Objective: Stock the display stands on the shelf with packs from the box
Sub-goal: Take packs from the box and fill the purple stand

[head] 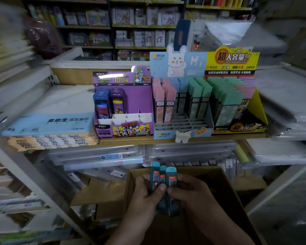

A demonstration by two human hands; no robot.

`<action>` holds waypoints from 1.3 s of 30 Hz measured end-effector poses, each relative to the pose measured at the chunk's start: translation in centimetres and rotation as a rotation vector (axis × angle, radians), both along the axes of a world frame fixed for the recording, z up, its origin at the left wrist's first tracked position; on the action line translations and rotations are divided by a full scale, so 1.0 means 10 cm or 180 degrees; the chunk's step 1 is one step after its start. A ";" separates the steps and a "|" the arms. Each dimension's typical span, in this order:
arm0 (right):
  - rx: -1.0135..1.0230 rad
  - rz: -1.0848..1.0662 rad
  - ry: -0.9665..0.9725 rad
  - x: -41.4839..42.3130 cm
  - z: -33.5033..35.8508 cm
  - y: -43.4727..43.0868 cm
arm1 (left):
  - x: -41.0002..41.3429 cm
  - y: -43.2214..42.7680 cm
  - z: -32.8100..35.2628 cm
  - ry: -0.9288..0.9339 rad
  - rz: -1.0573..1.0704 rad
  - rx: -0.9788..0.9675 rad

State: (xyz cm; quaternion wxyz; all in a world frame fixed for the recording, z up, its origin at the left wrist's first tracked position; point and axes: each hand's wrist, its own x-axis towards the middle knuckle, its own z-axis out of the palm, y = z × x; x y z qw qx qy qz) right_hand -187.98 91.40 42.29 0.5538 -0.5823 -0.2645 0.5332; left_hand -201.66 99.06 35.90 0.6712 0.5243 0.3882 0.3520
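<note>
Two bare hands and forearms of one person show at the bottom of the view. The left hand (145, 190) and the right hand (191, 190) are uncovered. The left forearm (131, 225) and the right forearm (219, 225) are bare as far as the lower edge. The left thumb (162, 187) shows a short, rounded nail. In the dim light the knuckles and finger creases are only faintly seen, and finer detail at the wrists cannot be made out.

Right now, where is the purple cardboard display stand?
In the head view, the purple cardboard display stand sits left of centre on the wooden shelf, between blue paper packs and the pale blue rabbit display stand.
</note>
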 end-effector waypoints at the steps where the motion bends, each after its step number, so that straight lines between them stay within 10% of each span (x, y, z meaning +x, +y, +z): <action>1: 0.0064 0.0063 0.0017 -0.01 0.07 0.01 | -0.03 0.02 0.06 -0.0062 -0.0065 -0.0032; 17: 0.1125 0.0185 -0.0521 -0.12 0.95 0.38 | -0.55 0.37 1.23 -0.0728 0.0172 0.0615; 39: 0.1910 -0.0019 -0.3931 0.14 2.14 1.62 | -0.84 0.93 1.79 -0.0899 0.0760 0.0893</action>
